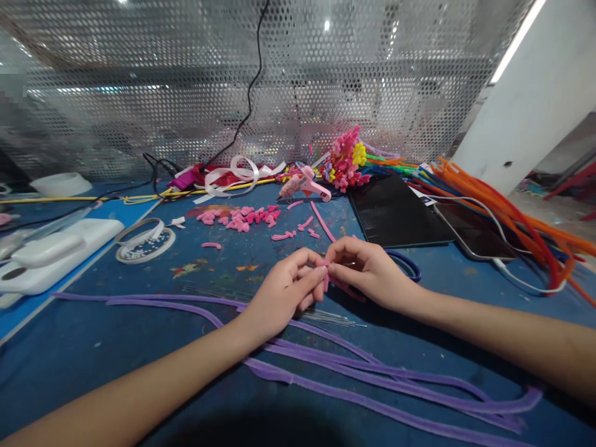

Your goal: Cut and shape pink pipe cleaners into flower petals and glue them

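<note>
Both hands meet over the middle of the blue table [116, 347]. My left hand [284, 288] is closed, its fingertips pinching a short piece of pink pipe cleaner [325, 280]. My right hand [365, 267] is also closed in a pinch on the same pink piece, touching the left fingertips. A long pink pipe cleaner [322, 222] runs from the right hand toward the back. Several long purple pipe cleaners [354, 369] lie under and in front of my forearms. Thin wires [326, 316] lie under the left hand.
Bent pink pieces [242, 217] lie scattered behind the hands near a pink glue gun [305, 184]. A dark tablet [395, 214], a phone [472, 233], orange pipe cleaners [507, 211] sit right. A tape roll [145, 243] and white devices [51, 251] sit left.
</note>
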`<state>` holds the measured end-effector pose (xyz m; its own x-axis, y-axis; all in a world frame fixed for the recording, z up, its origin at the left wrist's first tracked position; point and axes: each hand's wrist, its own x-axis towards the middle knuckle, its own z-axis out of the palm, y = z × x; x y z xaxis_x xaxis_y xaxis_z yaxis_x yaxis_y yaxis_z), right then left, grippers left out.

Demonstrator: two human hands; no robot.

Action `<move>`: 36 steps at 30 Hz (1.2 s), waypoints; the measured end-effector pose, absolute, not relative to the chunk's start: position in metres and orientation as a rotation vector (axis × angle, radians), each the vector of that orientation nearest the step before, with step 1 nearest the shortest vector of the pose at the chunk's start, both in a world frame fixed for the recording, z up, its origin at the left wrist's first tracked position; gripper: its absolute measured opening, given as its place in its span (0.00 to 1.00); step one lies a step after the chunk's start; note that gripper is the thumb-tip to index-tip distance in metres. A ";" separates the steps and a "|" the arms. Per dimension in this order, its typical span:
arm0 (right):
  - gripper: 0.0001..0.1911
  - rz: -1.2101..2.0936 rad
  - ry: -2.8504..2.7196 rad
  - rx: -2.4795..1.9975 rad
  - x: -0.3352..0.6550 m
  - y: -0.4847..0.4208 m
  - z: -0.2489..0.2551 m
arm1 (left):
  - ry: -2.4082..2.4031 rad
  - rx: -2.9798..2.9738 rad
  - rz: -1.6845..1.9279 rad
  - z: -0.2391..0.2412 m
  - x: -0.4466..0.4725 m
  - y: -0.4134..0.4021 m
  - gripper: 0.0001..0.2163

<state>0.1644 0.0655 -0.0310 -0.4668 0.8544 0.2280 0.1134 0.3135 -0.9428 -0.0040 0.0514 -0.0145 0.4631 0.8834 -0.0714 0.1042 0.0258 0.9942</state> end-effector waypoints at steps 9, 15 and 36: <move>0.04 1.124 -1.821 -0.924 0.165 0.063 -0.027 | 0.740 0.854 0.749 -0.014 -0.001 0.053 0.05; 0.04 1.151 -1.795 -0.876 0.164 0.063 -0.028 | 0.727 0.834 0.770 -0.015 -0.001 0.055 0.07; 0.08 1.089 -1.863 -0.908 0.166 0.061 -0.027 | 0.808 0.789 0.703 -0.012 -0.003 0.056 0.04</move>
<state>0.1662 0.0605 -0.0268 -0.4412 0.8574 0.2651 0.1898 0.3779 -0.9062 -0.0029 0.0559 -0.0124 0.5058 0.7880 -0.3510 -0.2387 0.5188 0.8209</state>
